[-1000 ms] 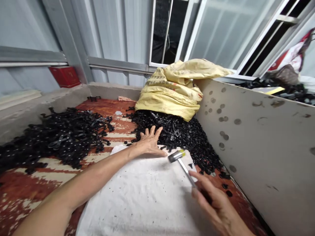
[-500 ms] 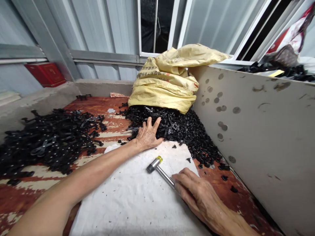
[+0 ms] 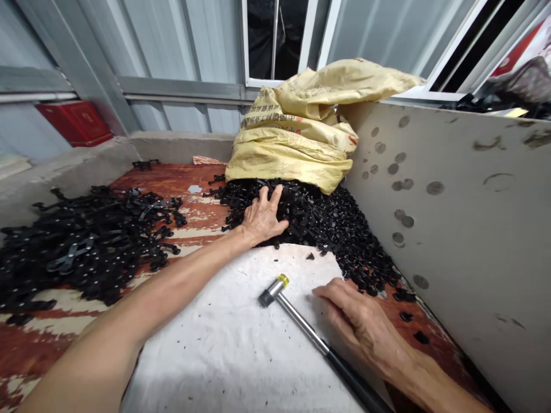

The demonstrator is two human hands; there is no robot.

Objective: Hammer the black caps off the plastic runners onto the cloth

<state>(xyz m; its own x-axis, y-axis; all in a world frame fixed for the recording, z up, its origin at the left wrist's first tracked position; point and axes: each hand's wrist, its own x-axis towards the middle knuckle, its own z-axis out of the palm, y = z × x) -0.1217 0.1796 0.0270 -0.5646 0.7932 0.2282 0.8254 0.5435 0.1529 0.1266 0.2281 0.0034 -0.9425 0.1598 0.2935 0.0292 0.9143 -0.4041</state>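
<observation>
On the left, a loose heap of black plastic pieces (image 3: 94, 244) is spread over a worn, red-painted board (image 3: 38, 338). The left hand (image 3: 263, 218) is pressed open, fingers splayed, onto a second black heap (image 3: 327, 229), which is banked against a yellow woven sack (image 3: 293, 137). A white cloth (image 3: 206, 344) is laid at the near side, and a steel-shafted hammer (image 3: 301, 327) with a yellow-capped head rests on it. The open right hand (image 3: 361, 324) is held just beside the shaft, well apart from the left hand, with no grip taken. A grey panel (image 3: 456, 241) dotted with round scuffs closes off the right.
</observation>
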